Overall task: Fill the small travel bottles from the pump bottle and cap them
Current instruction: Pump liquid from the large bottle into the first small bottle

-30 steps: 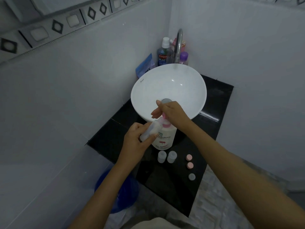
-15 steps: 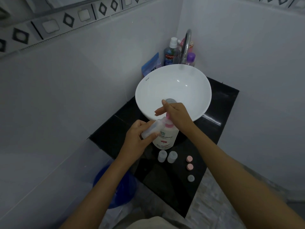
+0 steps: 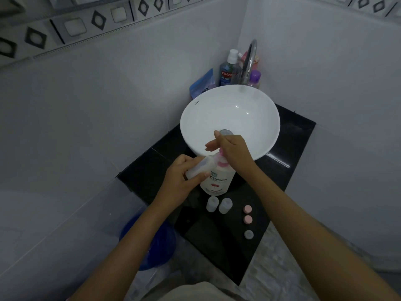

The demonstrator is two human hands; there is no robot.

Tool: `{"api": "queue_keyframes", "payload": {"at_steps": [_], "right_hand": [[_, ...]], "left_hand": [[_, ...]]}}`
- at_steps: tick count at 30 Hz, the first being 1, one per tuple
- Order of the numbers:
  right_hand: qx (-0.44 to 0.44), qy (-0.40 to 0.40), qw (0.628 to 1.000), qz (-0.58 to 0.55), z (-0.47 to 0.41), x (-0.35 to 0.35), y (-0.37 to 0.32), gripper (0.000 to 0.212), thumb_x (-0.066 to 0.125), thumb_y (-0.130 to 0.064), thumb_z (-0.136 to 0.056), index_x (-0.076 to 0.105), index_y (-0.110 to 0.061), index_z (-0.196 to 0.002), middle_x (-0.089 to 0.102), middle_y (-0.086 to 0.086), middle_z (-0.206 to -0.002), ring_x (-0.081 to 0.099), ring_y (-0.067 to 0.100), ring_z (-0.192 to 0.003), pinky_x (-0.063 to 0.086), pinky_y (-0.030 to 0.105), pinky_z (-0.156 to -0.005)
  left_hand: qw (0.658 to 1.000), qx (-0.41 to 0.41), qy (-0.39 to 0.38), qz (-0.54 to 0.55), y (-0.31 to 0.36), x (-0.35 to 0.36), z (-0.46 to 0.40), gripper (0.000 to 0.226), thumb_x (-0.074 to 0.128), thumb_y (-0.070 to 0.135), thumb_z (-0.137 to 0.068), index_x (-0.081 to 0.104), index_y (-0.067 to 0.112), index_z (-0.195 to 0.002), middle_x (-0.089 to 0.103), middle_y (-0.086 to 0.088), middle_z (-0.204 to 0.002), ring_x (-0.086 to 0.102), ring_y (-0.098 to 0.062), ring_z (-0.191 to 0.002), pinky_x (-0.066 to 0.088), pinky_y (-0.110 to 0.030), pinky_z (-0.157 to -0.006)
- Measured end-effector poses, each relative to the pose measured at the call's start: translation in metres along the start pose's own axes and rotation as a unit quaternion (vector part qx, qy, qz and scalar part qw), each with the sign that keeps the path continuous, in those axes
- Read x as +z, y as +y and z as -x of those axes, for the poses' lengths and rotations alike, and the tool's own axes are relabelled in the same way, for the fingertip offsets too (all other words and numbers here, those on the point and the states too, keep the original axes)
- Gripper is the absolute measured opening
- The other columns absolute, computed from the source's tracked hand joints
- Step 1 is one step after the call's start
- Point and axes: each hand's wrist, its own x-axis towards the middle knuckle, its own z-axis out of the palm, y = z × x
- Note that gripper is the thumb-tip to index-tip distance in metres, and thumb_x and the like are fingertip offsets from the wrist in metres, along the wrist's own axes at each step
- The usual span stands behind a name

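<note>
Head view: left hand (image 3: 180,181) wrapped round small bottle (image 3: 198,168), tilted, mouth up at pink spout; right hand (image 3: 233,148) palm-down on pump bottle (image 3: 217,181) head, fingers partly spread, on black counter (image 3: 293,135) against sink (image 3: 195,118). Small bottle likely light, thin, squashy, slick if soapy, so best held mid-body, gently; pump bottle looks heavy, stable, takes straight push from top. Two more bottles (image 3: 219,204) upright, three caps (image 3: 247,220) lying loose nearby, none capped yet.
</note>
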Motion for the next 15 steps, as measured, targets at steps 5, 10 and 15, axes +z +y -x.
{"api": "queue_keyframes", "payload": {"at_steps": [5,10,15], "right_hand": [[0.024,0.002,1.000,-0.015,0.002,0.004,0.007,0.043,0.043,-0.030,-0.098,0.075,-0.007,-0.084,0.068,-0.008,-0.070,0.058,-0.003,-0.063,0.045,0.023,-0.071],[0.026,-0.001,1.000,0.001,0.003,0.002,0.007,0.043,0.044,-0.030,-0.098,0.076,-0.005,-0.083,0.063,-0.017,-0.056,0.055,-0.005,-0.057,0.042,0.013,-0.061],[-0.023,0.020,0.999,-0.037,0.002,0.002,0.000,0.045,0.042,-0.028,-0.099,0.074,0.000,-0.083,0.074,0.012,-0.083,0.068,0.019,-0.087,0.047,0.028,-0.091]], "left_hand": [[1.000,0.000,-0.005,-0.014,-0.005,0.003,-0.002,0.039,0.066,0.025,-0.084,0.056,0.030,-0.122,0.048,-0.001,-0.098,0.050,0.009,-0.084,0.045,-0.007,-0.071],[1.000,-0.007,-0.005,-0.012,-0.007,0.004,-0.001,0.038,0.066,0.026,-0.085,0.057,0.029,-0.121,0.048,0.000,-0.097,0.050,0.011,-0.083,0.044,-0.005,-0.070],[1.000,0.005,-0.012,-0.007,0.002,-0.003,-0.004,0.037,0.065,0.025,-0.085,0.054,0.034,-0.119,0.049,0.002,-0.099,0.050,0.010,-0.085,0.046,-0.006,-0.073]]}}
